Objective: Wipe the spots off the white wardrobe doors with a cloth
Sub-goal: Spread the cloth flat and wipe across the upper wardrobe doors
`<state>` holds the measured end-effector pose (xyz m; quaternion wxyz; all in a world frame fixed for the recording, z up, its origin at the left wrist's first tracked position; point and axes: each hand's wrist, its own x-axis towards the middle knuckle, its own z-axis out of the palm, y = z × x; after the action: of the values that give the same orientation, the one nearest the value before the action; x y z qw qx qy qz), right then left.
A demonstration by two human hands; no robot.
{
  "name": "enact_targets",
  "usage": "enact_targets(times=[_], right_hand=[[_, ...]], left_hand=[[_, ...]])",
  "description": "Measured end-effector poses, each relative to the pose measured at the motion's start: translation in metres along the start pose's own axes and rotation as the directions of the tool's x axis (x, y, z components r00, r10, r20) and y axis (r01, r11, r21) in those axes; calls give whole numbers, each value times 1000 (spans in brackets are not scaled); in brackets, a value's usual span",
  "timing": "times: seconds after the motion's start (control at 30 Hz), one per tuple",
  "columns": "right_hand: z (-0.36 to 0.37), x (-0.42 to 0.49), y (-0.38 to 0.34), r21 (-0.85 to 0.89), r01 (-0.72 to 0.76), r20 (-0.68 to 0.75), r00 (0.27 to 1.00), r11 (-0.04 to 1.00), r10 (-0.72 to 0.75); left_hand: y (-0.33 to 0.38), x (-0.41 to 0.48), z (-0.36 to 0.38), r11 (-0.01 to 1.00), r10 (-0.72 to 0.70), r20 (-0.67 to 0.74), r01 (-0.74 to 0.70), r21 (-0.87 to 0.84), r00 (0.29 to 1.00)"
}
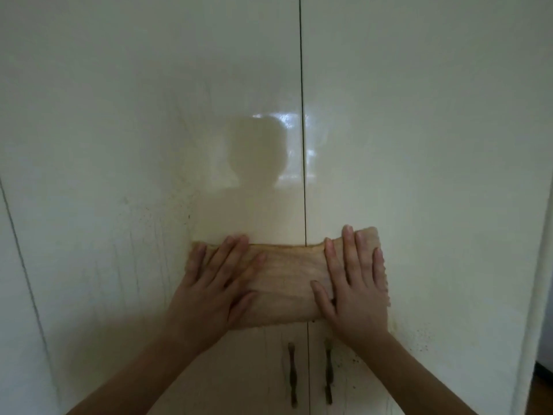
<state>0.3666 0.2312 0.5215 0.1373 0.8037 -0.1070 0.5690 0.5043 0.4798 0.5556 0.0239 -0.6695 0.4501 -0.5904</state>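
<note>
At the dark seam point(303, 145) where the left wardrobe door point(134, 115) meets the right wardrobe door point(434, 115), a tan ribbed cloth point(287, 283) lies spread flat against the glossy white fronts. It bridges the seam, with part on each door, and its right end sits higher than its left.

The left hand point(215, 283) covers the cloth's left end. Its grip is released: the fingers are straight and fanned apart, pointing up and to the right, with the palm flat on the fabric and the thumb stretched out along the lower edge. The right hand point(356, 289) covers the right end in the same way, its grip also released, with straight, slightly spread fingers pointing upward and the thumb angled in toward the middle. Neither hand curls round the cloth; both press it to the doors.

Dark spots point(179, 214) speckle the left door just beside and above the cloth's left end, and more dot the right door below its right end. Under the cloth, the left handle point(292, 375) and right handle point(328, 372) hang either side of the seam. A dim reflection point(257, 151) shows above.
</note>
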Motion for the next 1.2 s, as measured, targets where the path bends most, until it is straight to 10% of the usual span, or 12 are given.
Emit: enact_targets(times=[0.63,1.2], right_hand=[[-80,286,-116,96,-101,-16,995,990,103],[22,-9,-215,75,123,102,986,990,-130]], left_hand=[[-249,114,-91,991,-132,-80,130,-32,988],[-134,-171,-11,987,-153,102,156,-24,983]])
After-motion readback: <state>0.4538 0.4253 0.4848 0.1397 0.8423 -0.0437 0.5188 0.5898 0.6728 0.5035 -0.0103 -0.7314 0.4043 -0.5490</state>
